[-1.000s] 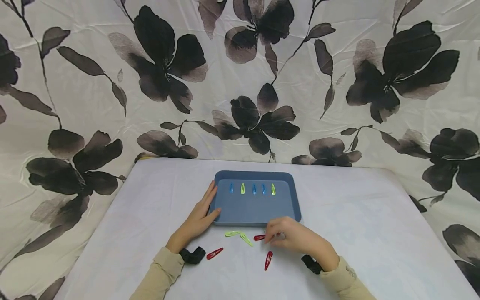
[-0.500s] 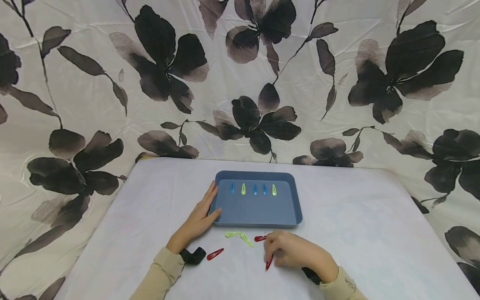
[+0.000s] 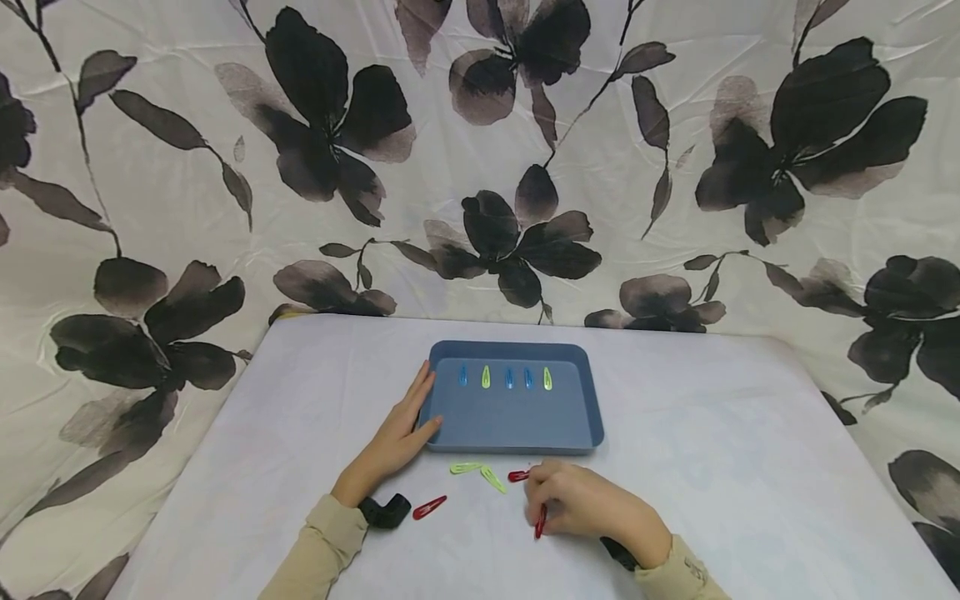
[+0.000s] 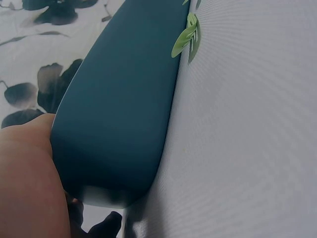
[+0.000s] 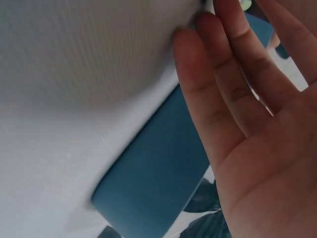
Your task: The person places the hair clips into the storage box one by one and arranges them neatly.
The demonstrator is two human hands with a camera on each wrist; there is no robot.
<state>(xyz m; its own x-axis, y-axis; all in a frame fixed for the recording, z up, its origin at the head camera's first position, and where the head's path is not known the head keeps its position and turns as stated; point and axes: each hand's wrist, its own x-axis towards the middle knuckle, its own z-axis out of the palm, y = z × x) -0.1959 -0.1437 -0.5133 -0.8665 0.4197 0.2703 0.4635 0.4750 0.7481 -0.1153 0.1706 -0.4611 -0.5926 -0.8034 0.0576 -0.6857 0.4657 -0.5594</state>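
Head view: white table (image 3: 697, 417), floral backdrop (image 3: 660, 192), left grip (image 3: 396, 437) straight-fingered, right grip (image 3: 577, 500) around red clip (image 3: 540, 527)

Beyond the far edge of a white-covered table (image 3: 720, 442), a pale, creased cloth (image 3: 435, 183) printed with dark flowers stretches from left to right.

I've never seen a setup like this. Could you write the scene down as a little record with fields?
Surface: white cloth-covered table
Tray: blue-grey rectangular tray with a raised rim
Row in tray, left to right: slim blue clip, slim yellow-green clip, blue, blue, yellow-green
In front of tray: two loose yellow-green clips; two slim glossy red clips, one partly hidden by the right grip
Left grip: left hand, touching the tray's left side
Right grip: right hand, apparently pinching a third red clip
Backdrop: white fabric with dark flowers
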